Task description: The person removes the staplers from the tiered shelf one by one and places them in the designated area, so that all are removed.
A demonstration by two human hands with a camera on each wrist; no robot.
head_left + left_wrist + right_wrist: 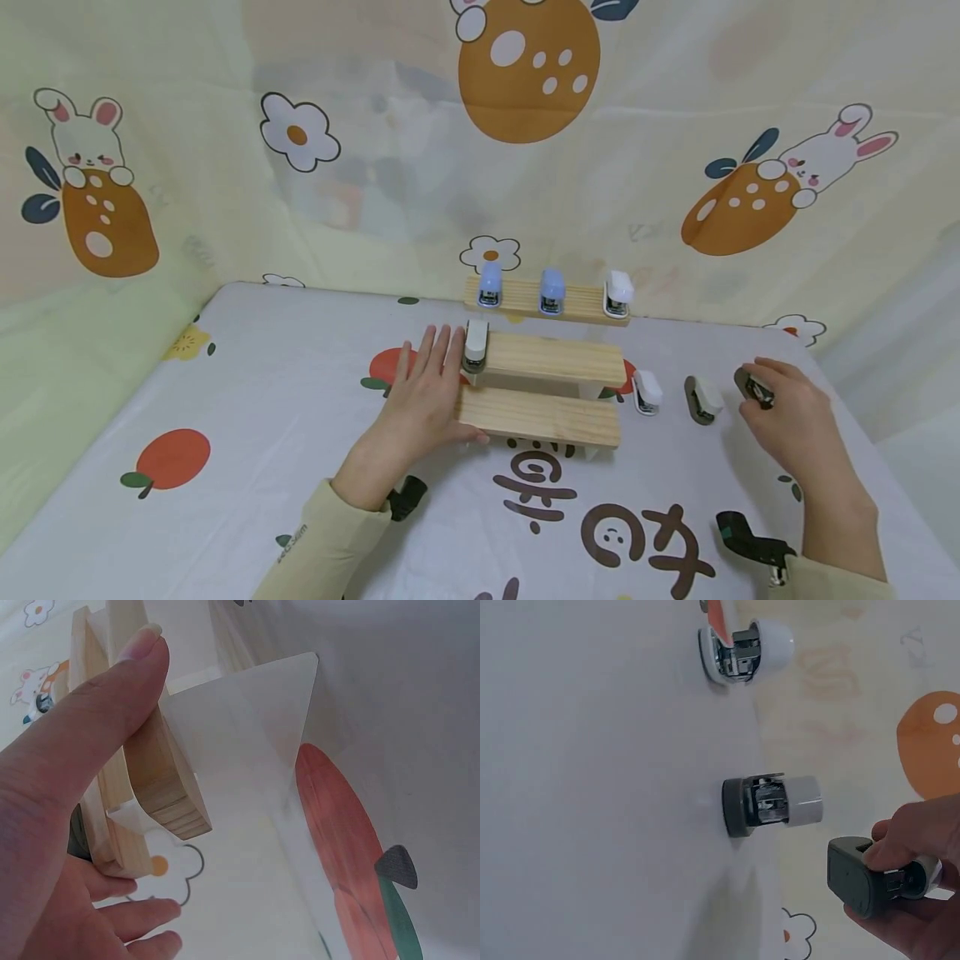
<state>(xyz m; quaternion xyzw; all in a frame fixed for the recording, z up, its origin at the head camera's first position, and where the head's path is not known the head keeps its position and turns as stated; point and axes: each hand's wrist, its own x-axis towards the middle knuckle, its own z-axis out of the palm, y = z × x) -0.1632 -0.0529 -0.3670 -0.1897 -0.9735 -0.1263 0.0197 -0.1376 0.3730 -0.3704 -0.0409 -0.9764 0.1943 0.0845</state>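
My right hand (798, 417) pinches a small stapler (851, 877) with a dark grey base, above the table at the right. Left of it, a white stapler with a grey base (703, 400) and an all-white stapler (647, 392) stand on the cloth. My left hand (427, 400) rests against the left end of a stepped wooden rack (551, 417), fingers straight, thumb against the lowest plank (161, 776). Beside its fingertips, a white and grey stapler (476, 345) stands on the middle plank. The top plank bears two blue staplers (490, 284) and a white one (618, 293).
A patterned cloth (247, 400) covers the table, and a similar curtain (390, 208) hangs behind it. Translucent supports (247, 712) carry the rack's planks. Black wrist mounts (750, 542) show at both sleeves.
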